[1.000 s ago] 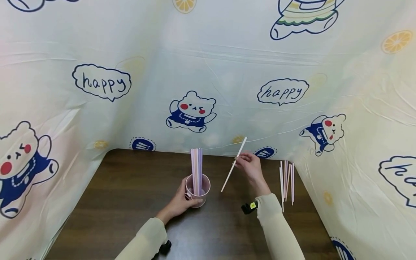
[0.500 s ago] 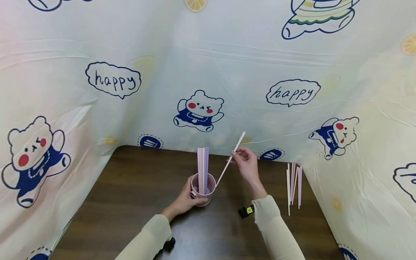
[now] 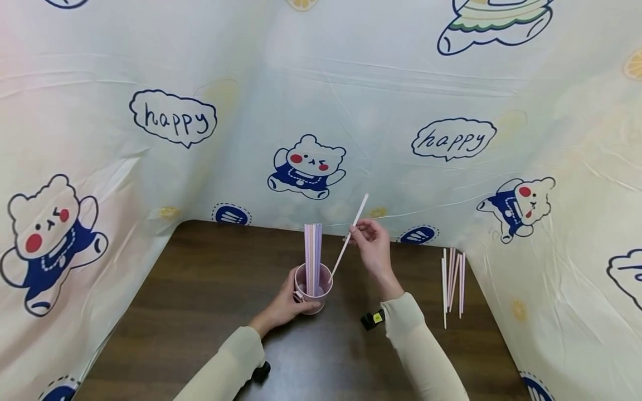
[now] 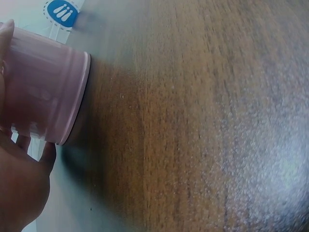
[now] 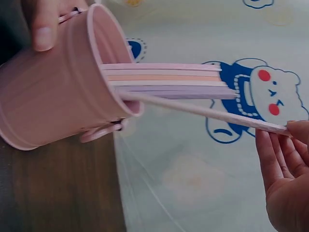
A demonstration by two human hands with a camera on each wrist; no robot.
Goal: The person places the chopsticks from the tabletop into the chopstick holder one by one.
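Observation:
A small pink pail (image 5: 53,92) stands on the table, steadied by my left hand (image 3: 282,309). The thumb lies across its near side and the other fingers wrap its left side. Inside it, a bunch of pink, orange, white and purple straws (image 3: 313,253) stands close together, rising well above the rim. Between thumb and fingers, my right hand (image 3: 377,256) pinches the upper part of a pale straw (image 5: 203,112). That straw slants down to the left, and its lower end is inside the pail's right rim, beside the bunch.
Several loose white and pink straws (image 3: 444,295) lie at the table's right side. The dark wooden table (image 3: 200,278) ends at a printed cloth (image 3: 371,111) hanging behind and along both sides.
My right hand has moved left with the pale straw; its lower end went from outside the pail to inside the rim. The left hand keeps holding the pail.

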